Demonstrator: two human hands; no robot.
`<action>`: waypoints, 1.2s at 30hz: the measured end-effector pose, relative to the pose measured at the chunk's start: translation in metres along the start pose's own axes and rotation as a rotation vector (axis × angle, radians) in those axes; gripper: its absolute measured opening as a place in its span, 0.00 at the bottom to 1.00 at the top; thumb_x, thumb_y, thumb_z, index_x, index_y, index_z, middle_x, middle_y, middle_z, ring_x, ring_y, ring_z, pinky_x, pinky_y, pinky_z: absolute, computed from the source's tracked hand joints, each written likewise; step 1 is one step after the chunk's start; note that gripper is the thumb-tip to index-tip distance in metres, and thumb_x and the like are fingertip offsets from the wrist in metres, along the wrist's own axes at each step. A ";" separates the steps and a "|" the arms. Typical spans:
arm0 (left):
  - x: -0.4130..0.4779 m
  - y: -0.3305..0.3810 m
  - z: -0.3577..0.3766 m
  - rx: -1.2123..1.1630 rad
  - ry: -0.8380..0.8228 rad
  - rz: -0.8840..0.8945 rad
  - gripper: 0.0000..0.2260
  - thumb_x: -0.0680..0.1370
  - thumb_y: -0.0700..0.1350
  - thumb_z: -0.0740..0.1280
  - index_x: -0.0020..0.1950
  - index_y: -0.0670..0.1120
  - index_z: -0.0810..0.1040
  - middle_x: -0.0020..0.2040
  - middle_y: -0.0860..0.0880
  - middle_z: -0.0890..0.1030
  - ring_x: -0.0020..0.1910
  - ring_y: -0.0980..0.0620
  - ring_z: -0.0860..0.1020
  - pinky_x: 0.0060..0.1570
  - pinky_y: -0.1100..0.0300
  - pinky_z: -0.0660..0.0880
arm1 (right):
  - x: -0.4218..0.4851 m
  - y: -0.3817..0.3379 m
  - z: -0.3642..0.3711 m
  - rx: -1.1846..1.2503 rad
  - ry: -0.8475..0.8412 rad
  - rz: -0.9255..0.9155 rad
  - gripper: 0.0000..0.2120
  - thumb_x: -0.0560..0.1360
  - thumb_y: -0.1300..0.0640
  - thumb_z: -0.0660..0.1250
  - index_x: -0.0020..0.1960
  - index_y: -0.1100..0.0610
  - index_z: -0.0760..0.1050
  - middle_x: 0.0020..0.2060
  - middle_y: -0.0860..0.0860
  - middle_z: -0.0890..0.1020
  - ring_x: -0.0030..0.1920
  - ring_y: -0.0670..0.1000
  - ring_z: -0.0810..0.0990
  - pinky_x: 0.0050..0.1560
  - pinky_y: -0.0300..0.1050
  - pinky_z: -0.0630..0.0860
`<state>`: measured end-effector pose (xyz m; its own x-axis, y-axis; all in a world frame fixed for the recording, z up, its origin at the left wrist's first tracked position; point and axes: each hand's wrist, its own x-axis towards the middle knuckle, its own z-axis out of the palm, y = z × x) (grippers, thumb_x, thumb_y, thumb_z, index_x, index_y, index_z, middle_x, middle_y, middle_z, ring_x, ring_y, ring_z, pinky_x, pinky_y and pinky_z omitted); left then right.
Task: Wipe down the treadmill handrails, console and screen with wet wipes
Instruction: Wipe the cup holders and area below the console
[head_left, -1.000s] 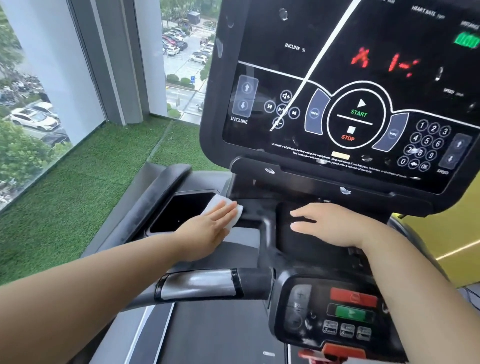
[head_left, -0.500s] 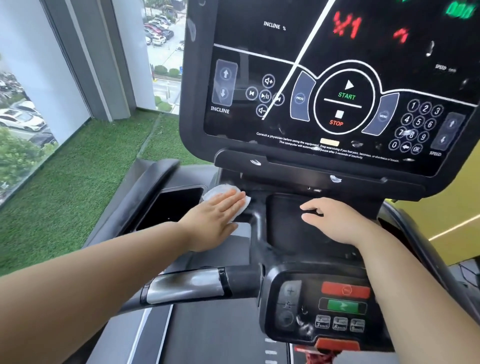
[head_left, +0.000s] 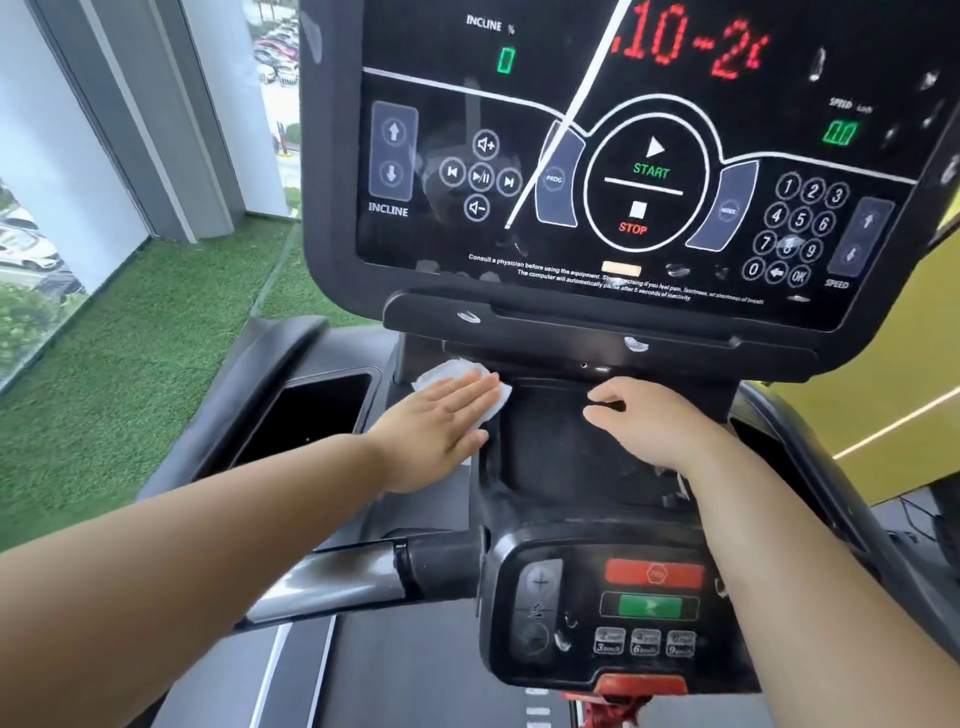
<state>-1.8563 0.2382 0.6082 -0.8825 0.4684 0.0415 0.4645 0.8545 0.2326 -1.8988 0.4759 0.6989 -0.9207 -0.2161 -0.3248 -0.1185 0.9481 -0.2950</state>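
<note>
My left hand lies flat with straight fingers on a white wet wipe, pressing it against the black console deck just left of the centre tray. My right hand rests on the tray's right side, its fingers loosely bent and holding nothing. Above both hands stands the big black screen panel with START and STOP marks, a keypad and red digits. A handrail with a silver grip runs below my left forearm.
A lower control pod with red and green buttons sits near me. An open cup pocket is left of the wipe. Green artificial turf and a window lie to the left, and a yellow wall to the right.
My left hand has slid the wipe rightward along the console deck, toward the centre tray. The right hand stays on the tray. The view has moved closer to the console.
</note>
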 end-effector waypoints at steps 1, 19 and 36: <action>0.000 0.000 -0.001 -0.002 -0.006 0.006 0.44 0.68 0.68 0.22 0.77 0.46 0.44 0.75 0.54 0.41 0.75 0.56 0.39 0.70 0.65 0.32 | 0.000 0.001 0.000 0.005 0.003 0.003 0.18 0.79 0.48 0.59 0.67 0.50 0.70 0.67 0.46 0.73 0.65 0.49 0.71 0.62 0.43 0.67; -0.014 -0.004 -0.009 -0.077 -0.100 -0.069 0.42 0.63 0.72 0.20 0.70 0.49 0.36 0.72 0.56 0.38 0.73 0.58 0.36 0.66 0.72 0.30 | -0.003 -0.001 0.002 0.049 -0.039 -0.098 0.18 0.79 0.46 0.59 0.67 0.48 0.70 0.67 0.45 0.72 0.65 0.49 0.71 0.65 0.49 0.68; -0.017 0.013 -0.009 -0.082 -0.130 -0.254 0.52 0.58 0.75 0.21 0.76 0.49 0.39 0.72 0.58 0.36 0.72 0.61 0.36 0.65 0.71 0.29 | -0.004 -0.002 0.004 -0.019 -0.082 -0.137 0.20 0.79 0.45 0.58 0.69 0.49 0.68 0.69 0.49 0.69 0.68 0.53 0.68 0.65 0.51 0.68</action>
<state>-1.8359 0.2390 0.6192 -0.9506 0.2709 -0.1517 0.2173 0.9295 0.2979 -1.8933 0.4737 0.6975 -0.8623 -0.3609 -0.3551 -0.2485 0.9127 -0.3243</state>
